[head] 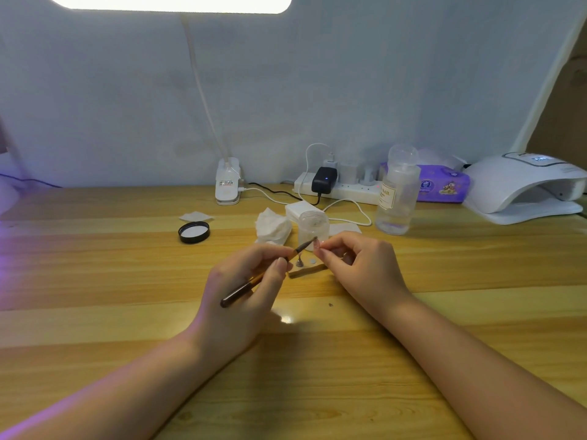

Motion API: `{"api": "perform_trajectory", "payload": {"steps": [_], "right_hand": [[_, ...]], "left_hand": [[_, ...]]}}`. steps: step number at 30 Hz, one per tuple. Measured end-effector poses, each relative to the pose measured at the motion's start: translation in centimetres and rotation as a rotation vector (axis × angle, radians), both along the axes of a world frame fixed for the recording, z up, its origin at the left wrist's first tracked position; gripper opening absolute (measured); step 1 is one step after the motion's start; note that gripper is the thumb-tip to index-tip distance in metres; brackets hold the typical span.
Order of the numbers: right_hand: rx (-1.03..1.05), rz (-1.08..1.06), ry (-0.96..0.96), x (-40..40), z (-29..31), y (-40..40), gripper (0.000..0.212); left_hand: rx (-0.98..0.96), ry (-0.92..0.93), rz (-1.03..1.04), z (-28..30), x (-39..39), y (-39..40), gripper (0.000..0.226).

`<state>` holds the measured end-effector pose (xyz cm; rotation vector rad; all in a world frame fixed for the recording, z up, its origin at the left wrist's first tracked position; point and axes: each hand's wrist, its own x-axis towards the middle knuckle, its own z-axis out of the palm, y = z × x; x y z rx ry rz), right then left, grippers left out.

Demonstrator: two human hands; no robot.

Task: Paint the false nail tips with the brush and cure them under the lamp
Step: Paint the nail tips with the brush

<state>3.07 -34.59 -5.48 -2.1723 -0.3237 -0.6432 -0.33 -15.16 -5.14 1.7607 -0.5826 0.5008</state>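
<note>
Nail tip: a small false nail tip [316,246] is pinched between the thumb and fingertips of the right hand [359,265], held up above the surface [95,281] just in front of a clear jar [313,225]. It is small and partly blurred; its colour is hard to tell.
Brush: the left hand [251,281] holds the brush [266,273] pen-fashion, its grip closed round the middle of the handle.
Brush axis: the long axis runs diagonally, dark butt end low and to the left near the palm, bristle end up and to the right, meeting the nail tip.
Nail tip axis: seems roughly upright, free end up, though too small to be sure.
Step in hand: judged to be painting, bristles at or touching the tip.
Next move calls for: probably short steady strokes along the tip, both hands braced, then carrying it to the curing lamp [527,188] at the far right, well apart from the hands.
Below the hands: a small stand [306,269] with a metal holder lies on the surface.
Further out: crumpled wipe [273,225], black lid [194,232], pump bottle [397,192], power strip [336,187], tissue pack [444,184], clip lamp base [227,182].
</note>
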Motion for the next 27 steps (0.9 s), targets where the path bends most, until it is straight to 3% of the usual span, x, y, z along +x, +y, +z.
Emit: {"api": "perform_trajectory", "payload": {"steps": [15,27], "right_hand": [[-0.003,-0.034,-0.012,0.12,-0.18,-0.01,0.003],[0.057,-0.017,0.021,-0.4,0.25,0.12,0.011]], "left_hand": [[-0.006,-0.018,0.016,0.04,0.03,-0.02,0.014],[0.025,-0.056,-0.002,0.41,-0.34,0.09,0.023]]}}
